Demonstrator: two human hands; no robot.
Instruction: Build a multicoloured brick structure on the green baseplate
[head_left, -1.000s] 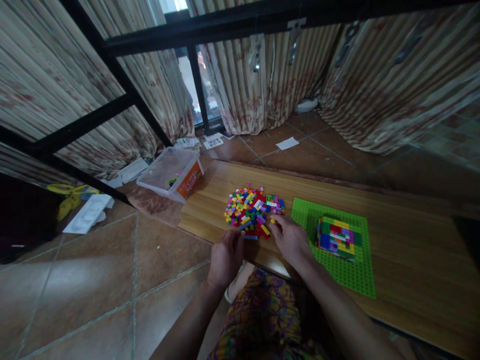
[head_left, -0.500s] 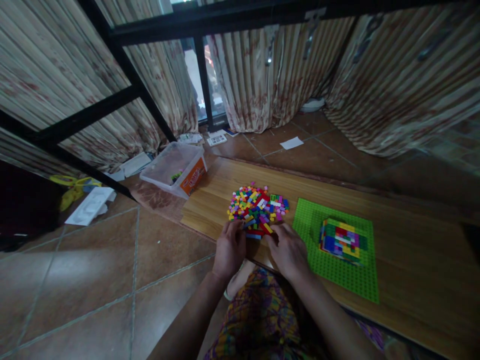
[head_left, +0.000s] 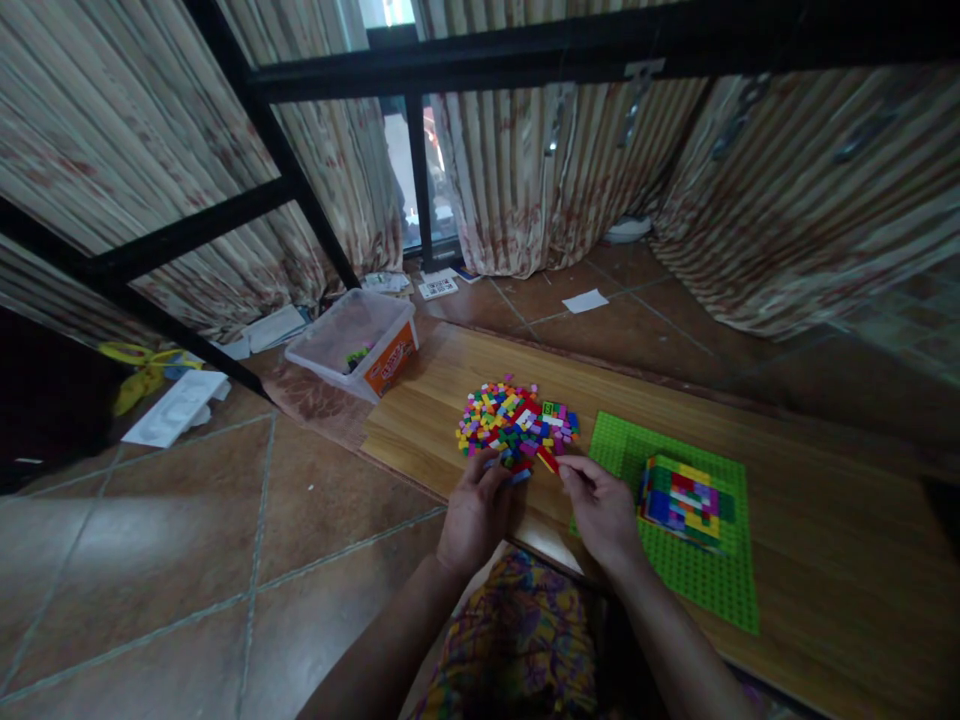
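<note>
Orange label [head_left: 393, 362] showing on clear plastic box [head_left: 352, 340]; lettering blurring, nothing reading legibly.

one head-worn camera looks forward and steeply down from above the person's lap, close over the near edge of the worktop [head_left: 787, 520]. it faces the curtains [head_left: 525, 180] and window frame beyond, with floor tiles [head_left: 187, 540] filling the left. there is no second view.
</note>
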